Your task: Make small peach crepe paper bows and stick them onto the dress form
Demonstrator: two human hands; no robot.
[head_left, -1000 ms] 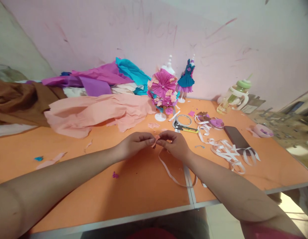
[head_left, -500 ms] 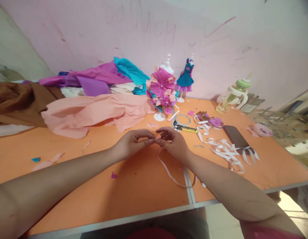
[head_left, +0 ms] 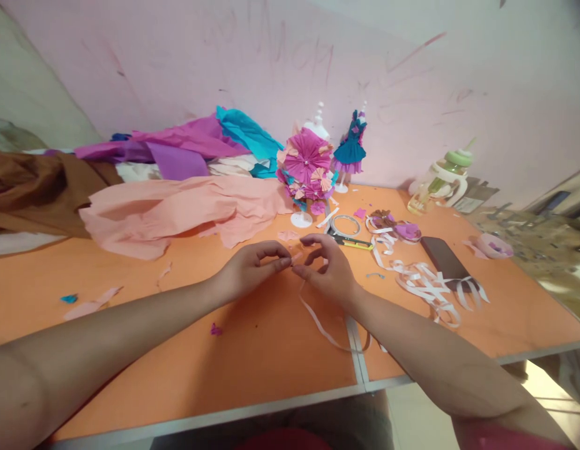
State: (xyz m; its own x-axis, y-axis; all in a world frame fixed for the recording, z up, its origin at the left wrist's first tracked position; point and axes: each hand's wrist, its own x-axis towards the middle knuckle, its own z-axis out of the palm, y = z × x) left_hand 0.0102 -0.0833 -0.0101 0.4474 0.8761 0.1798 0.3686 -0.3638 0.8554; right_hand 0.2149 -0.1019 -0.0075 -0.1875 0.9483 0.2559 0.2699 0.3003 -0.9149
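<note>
My left hand (head_left: pixel 250 270) pinches a small piece of peach crepe paper (head_left: pixel 296 257) between thumb and fingertips, above the orange table (head_left: pixel 271 362). Just right of it, my right hand (head_left: pixel 332 270) has its thumb and fingers apart, with nothing visible between them. A thin pale ribbon (head_left: pixel 318 326) curves across the table below my right hand. Behind my hands stands a small white dress form (head_left: pixel 317 129) covered in magenta and peach pleated paper (head_left: pixel 305 159). Beside it is another small form in a teal and purple paper dress (head_left: pixel 352 147).
Crumpled peach crepe paper (head_left: pixel 177 209) and other coloured sheets lie at the back left. On the right are a utility knife (head_left: pixel 350 241), a tape roll (head_left: pixel 346 225), tangled white ribbon (head_left: pixel 425 284), a dark phone-like slab (head_left: pixel 442 259) and a green-lidded bottle (head_left: pixel 447 178).
My right hand's fingers have spread and come away from the peach paper piece, which stays in my left fingertips. Everything else on the table looks the same.
</note>
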